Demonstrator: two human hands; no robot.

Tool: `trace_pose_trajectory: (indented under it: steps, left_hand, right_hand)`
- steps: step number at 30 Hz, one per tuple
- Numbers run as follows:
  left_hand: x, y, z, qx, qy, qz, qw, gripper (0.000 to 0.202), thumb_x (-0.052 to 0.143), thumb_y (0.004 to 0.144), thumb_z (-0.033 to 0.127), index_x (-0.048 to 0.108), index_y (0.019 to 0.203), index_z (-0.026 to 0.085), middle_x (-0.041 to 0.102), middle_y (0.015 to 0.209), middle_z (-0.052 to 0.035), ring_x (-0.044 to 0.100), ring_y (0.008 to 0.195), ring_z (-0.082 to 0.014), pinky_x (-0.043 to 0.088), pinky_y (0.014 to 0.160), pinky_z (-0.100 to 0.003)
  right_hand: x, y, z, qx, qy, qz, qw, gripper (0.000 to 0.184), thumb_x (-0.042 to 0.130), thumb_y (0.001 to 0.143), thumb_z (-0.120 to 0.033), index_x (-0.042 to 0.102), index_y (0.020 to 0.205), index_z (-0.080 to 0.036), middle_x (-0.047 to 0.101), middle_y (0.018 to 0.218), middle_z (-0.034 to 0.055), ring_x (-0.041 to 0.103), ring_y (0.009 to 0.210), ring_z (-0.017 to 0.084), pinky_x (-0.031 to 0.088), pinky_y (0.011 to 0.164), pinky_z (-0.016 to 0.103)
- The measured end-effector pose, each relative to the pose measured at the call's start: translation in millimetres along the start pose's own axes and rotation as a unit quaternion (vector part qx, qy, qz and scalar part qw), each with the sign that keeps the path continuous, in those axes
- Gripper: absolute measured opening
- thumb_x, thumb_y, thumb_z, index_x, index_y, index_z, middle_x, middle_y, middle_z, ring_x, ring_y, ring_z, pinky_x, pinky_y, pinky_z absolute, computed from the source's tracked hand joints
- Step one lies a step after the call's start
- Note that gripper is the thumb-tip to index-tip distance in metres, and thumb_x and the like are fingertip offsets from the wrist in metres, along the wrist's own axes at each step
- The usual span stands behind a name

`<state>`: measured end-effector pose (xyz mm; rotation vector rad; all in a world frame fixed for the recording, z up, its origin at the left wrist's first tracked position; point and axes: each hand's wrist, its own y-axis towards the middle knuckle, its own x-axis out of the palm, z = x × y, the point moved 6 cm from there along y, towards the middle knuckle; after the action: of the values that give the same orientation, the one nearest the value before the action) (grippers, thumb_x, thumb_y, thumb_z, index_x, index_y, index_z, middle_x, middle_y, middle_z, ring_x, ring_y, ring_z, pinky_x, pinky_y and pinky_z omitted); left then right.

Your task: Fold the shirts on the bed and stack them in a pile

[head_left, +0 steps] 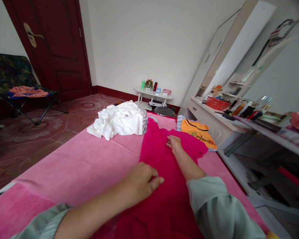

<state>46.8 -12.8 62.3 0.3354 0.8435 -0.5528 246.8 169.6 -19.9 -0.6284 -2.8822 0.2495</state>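
A magenta shirt [174, 179] lies spread on the pink bed cover [89, 166] in front of me. Its left side is folded inward as a long strip, and one sleeve sticks out to the right. My right hand [174, 143] rests on the upper part of the shirt, fingers stretched over the cloth. Over the shirt's left edge is my left hand [145, 181], its fingers curled in and the thumb alongside them. I see no cloth between those fingers. The near end of the shirt lies bunched at the bottom of the view.
Beyond the shirt, a heap of white clothes [119, 118] lies to the left, and a folded orange shirt [196, 131] to the right. A dressing table [211, 116] with bottles and a red basket [217, 103] borders the bed. A folding chair [27, 89] stands by the door.
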Motion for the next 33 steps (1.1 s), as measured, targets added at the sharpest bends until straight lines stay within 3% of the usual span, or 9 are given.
trace_pose_trajectory:
  steps: [2,5,11,15,20,22,27,29,33]
  left_hand:
    - [0.2,25.2,-25.0,-0.002,0.042,0.102,0.994,0.023,0.046,0.087,0.024,0.067,0.088,0.017,0.063,0.081,-0.0041,0.057,0.075,-0.0170,0.043,0.071,-0.027]
    - [16.4,48.0,-53.3,0.019,0.066,0.142,0.987,0.033,0.050,0.083,0.017,0.062,0.114,0.017,0.060,0.109,-0.0098,0.055,0.101,-0.0217,0.043,0.090,-0.033]
    - [39.4,47.2,-65.5,0.049,0.116,0.141,0.982,0.035,0.050,0.085,0.019,0.061,0.118,0.023,0.053,0.125,-0.0099,0.047,0.116,-0.0253,0.040,0.098,-0.042]
    - [38.4,46.9,-63.3,0.048,0.115,0.127,0.984,0.037,0.050,0.083,0.018,0.060,0.119,0.024,0.051,0.129,-0.0086,0.045,0.118,-0.0259,0.040,0.099,-0.044]
    - [37.5,49.9,-62.5,0.054,0.110,0.114,0.986,0.038,0.049,0.083,0.017,0.059,0.119,0.025,0.052,0.128,-0.0067,0.044,0.116,-0.0254,0.039,0.099,-0.044]
    - [37.7,50.2,-62.8,0.053,0.108,0.113,0.986,0.038,0.049,0.083,0.017,0.059,0.119,0.025,0.052,0.128,-0.0069,0.044,0.116,-0.0256,0.038,0.099,-0.044]
    - [39.2,51.1,-63.9,0.055,0.102,0.106,0.988,0.038,0.049,0.083,0.018,0.058,0.120,0.025,0.052,0.128,-0.0073,0.044,0.116,-0.0262,0.037,0.100,-0.045]
    - [40.1,51.7,-65.1,0.051,0.102,0.102,0.988,0.039,0.049,0.083,0.018,0.058,0.121,0.025,0.051,0.130,-0.0073,0.043,0.117,-0.0266,0.037,0.100,-0.045]
    - [40.5,52.1,-66.2,0.048,0.102,0.102,0.988,0.040,0.050,0.083,0.019,0.057,0.122,0.025,0.050,0.131,-0.0074,0.043,0.117,-0.0268,0.037,0.100,-0.045]
  right_hand:
    - [0.4,8.1,-4.1,-0.014,-0.027,0.004,1.000,0.023,0.061,0.065,-0.011,0.058,0.086,-0.020,0.057,0.053,-0.0068,0.054,0.046,0.011,0.047,0.047,0.024]
    - [5.3,19.3,-9.9,-0.048,-0.072,0.002,0.996,0.038,0.064,0.064,-0.015,0.060,0.101,-0.022,0.056,0.051,-0.0081,0.050,0.041,0.011,0.042,0.042,0.023]
    - [25.0,26.9,-18.9,-0.147,-0.176,-0.074,0.971,0.030,0.070,0.053,-0.015,0.071,0.084,-0.017,0.069,0.068,0.0006,0.061,0.057,0.017,0.050,0.056,0.030]
    - [1.0,19.7,-34.4,-0.241,-0.240,-0.005,0.940,0.030,0.058,0.066,-0.021,0.069,0.094,-0.018,0.068,0.102,0.0063,0.060,0.096,0.023,0.047,0.086,0.037]
    - [-21.0,1.6,-48.1,-0.300,-0.357,0.073,0.882,0.034,0.056,0.066,-0.016,0.069,0.097,-0.019,0.057,0.117,0.0121,0.046,0.115,0.031,0.032,0.101,0.047]
    - [-2.5,-8.7,-52.7,-0.352,-0.434,0.047,0.828,0.038,0.052,0.072,-0.016,0.066,0.106,-0.022,0.055,0.121,0.0107,0.043,0.119,0.029,0.031,0.103,0.044]
    - [77.8,-19.9,-34.6,-0.460,-0.579,-0.145,0.658,0.046,0.043,0.087,-0.027,0.048,0.132,-0.024,0.042,0.142,0.0055,0.034,0.131,0.022,0.022,0.109,0.037]
    - [96.0,-3.5,-18.7,-0.415,-0.625,-0.175,0.638,0.056,0.040,0.090,-0.041,0.032,0.143,-0.023,0.025,0.152,0.0050,0.019,0.139,0.022,0.015,0.112,0.041]
    - [104.7,43.5,9.6,-0.239,-0.697,-0.173,0.654,0.072,0.017,0.091,-0.061,0.013,0.149,-0.018,0.009,0.155,0.0089,0.004,0.142,0.024,0.008,0.111,0.051]
